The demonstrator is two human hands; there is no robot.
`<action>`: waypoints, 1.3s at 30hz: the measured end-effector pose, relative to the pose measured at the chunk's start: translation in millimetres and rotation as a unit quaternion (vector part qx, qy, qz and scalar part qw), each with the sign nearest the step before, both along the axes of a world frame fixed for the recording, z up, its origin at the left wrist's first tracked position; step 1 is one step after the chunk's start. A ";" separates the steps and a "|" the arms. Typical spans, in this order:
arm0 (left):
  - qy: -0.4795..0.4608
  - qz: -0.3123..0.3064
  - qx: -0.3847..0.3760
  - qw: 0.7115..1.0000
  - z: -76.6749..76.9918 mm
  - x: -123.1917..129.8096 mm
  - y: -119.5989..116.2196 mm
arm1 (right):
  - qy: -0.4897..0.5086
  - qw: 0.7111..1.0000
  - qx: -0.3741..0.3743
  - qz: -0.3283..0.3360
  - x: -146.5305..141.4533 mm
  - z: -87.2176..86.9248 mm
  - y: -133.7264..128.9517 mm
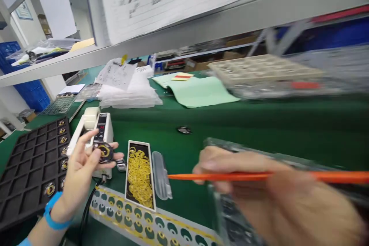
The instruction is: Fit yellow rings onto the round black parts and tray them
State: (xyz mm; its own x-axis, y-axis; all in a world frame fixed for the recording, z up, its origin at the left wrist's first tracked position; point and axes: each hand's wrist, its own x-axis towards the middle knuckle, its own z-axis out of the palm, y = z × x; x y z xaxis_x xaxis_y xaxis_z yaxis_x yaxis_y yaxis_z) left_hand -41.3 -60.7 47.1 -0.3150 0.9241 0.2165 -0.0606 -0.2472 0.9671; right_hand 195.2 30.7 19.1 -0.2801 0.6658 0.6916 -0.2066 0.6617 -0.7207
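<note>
My left hand point(82, 161), with a blue strap at the wrist, pinches a round black disc-shaped part point(105, 152) between thumb and fingers. A yellow ring shows on the disc's face. My right hand point(259, 184), partly smeared by motion, grips a slim orange pointed tool point(230, 177), its tip toward the left. Left of that tip lies a clear plastic case point(161, 177). Beside it stands a white-rimmed box point(152, 184) full of small yellow rings point(140, 178). A white tape dispenser point(108, 127) with a lit red display is behind my left hand.
A black compartment tray point(27, 161) at left holds several round parts along its edge. A sheet of die-cut stickers point(138, 221) lies in front. Another dark round part point(183, 130) rests on the green mat point(184, 117). Clear plastic trays point(230, 215) sit under my right hand; a shelf point(201, 19) crosses above.
</note>
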 end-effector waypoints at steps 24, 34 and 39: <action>-0.079 -0.207 0.008 0.975 -14.5 38.5 60.6 | -0.140 0.910 0.388 -0.029 -2.5 0.8 20.5; -0.093 -0.230 -0.006 0.969 -26.9 54.8 61.7 | 0.027 0.979 0.126 -0.159 -17.7 -7.7 5.4; -0.104 -0.202 -0.033 0.973 -30.6 59.4 62.7 | -0.007 0.964 0.203 -0.170 -25.2 -14.7 11.0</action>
State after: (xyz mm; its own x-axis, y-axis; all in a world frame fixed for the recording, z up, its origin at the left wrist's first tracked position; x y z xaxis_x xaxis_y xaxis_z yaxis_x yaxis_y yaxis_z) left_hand 18.1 2.0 16.5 0.0470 0.9914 0.1225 -0.3368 -0.0997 0.9363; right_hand 170.0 41.7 4.4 -0.1042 0.3957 0.9125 0.0790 0.9178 -0.3890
